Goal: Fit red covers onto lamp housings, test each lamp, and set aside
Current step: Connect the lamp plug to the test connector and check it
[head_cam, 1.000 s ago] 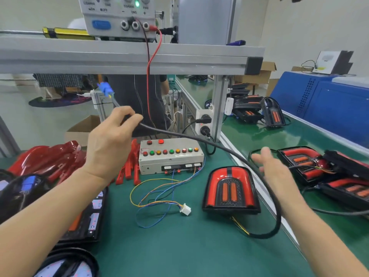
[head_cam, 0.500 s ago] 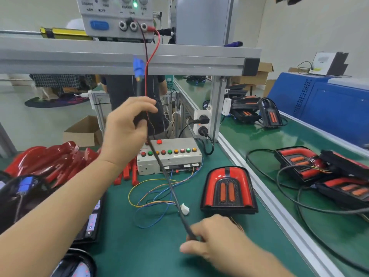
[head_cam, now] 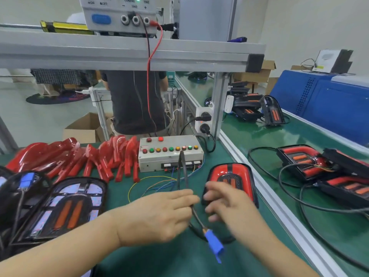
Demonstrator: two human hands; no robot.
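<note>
Change: both hands have dropped to the mat since half a second ago; the blue plug, then raised near the shelf, now hangs low between them.
Green bench mat [head_cam: 151, 262]: flat, matte and slightly grippy-looking; it carries everything below.
Red translucent covers [head_cam: 65, 156]: glossy curved plastic shells heaped at the left, waiting to be fitted.
Open lamp housing [head_cam: 65, 208]: black arched tray with two orange strips and pale reflective panels, no cover on it yet.
Grey test box [head_cam: 169, 154]: boxy metal case with rows of small coloured buttons.
Covered lamp [head_cam: 229, 174]: black arched housing with a smooth red cover, lying just beyond the right hand.
Black rubbery cable [head_cam: 182, 172]: thin, flexible, looped up toward the test box.
Left hand [head_cam: 159, 214]: pinches the cable above the plug.
Right hand [head_cam: 225, 204]: blurred, fingers loosely curled near the lamp's edge; I cannot tell whether it grasps anything.
Blue plug [head_cam: 214, 246]: small hard plastic connector, dangling.
Risk: the stiff loop could drag the lamp off-line, or the plug could mate skewed with the lamp's thin leads, which are hidden here.
</note>
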